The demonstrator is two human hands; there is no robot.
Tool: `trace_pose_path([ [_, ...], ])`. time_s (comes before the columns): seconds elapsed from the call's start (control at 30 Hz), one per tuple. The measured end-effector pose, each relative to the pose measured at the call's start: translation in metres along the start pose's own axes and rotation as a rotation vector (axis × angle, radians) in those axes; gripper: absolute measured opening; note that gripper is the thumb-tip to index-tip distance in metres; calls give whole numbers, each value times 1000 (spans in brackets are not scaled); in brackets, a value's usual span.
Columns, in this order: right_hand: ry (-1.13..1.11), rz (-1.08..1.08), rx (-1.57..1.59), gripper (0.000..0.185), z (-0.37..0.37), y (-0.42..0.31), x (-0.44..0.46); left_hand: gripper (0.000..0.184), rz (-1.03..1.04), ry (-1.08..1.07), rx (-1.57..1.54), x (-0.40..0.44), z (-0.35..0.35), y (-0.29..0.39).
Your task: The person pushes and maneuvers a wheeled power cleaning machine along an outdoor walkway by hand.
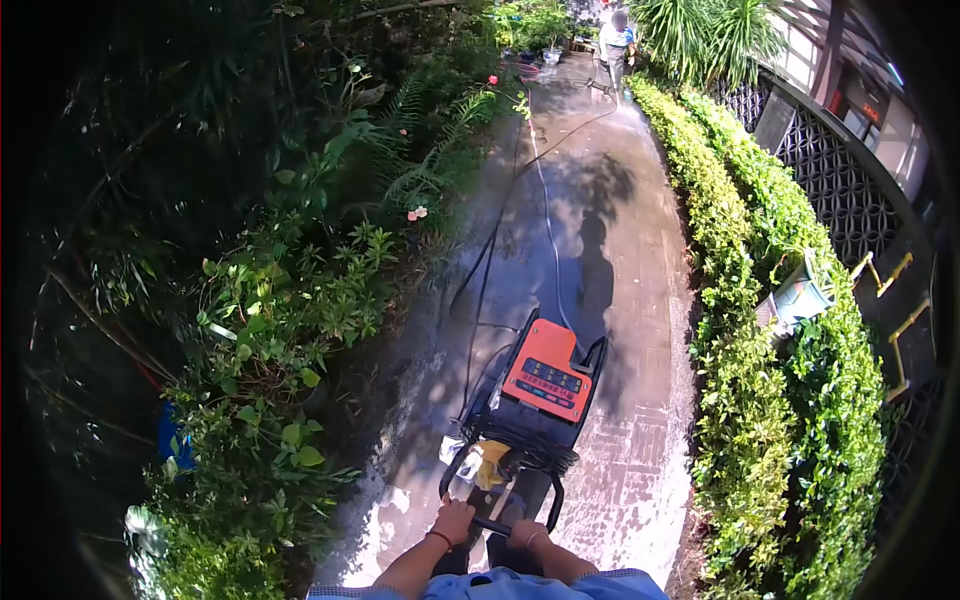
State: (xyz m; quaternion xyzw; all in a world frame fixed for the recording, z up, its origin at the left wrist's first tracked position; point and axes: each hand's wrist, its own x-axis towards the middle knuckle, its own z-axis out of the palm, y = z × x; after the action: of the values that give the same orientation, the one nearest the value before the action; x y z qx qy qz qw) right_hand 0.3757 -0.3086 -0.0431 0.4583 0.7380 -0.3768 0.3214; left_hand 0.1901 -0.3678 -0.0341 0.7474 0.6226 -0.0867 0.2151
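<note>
Both hands are on the black handle bar (pixel 556 497) of an orange and black machine (pixel 551 368) standing on the wet path. My left hand (pixel 454 520) is wrapped round the bar's left part, with a red band on the wrist. My right hand (pixel 524 534) is closed round the bar's right side. A coiled black cable (pixel 530 450) hangs at the machine's near end, beside a yellow cloth-like item (pixel 490 464) and a white one. A grey hose (pixel 553 240) and dark cables run from the machine up the path.
Another person (pixel 614 50) stands far up the path, by a splash of water. Dense plants border the path's left side. Clipped hedges (pixel 735 260) line the right, with a light bucket-like container (pixel 797 303) on them. A dark patterned fence (pixel 835 170) stands beyond.
</note>
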Motion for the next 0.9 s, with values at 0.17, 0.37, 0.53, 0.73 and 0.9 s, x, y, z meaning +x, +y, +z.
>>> trace_pose_path([
  [0.17,-6,-6,20,36,19,-12,-5,24,-12,-30,32,-16,18,-4],
  [0.37,-78,-53,19,34,6,-22,-53,31,-5,-134,14,-36,29,8],
  [0.53,-80,-48,5,33,13,-27,-46,30,35,-9,27,-42,32,-5],
  [0.73,14,-68,32,38,12,-14,-28,55,-53,157,-40,-63,6,-15],
  [0.9,28,-67,2,39,-9,-10,-33,52,-292,-150,-161,-100,31,-52],
])
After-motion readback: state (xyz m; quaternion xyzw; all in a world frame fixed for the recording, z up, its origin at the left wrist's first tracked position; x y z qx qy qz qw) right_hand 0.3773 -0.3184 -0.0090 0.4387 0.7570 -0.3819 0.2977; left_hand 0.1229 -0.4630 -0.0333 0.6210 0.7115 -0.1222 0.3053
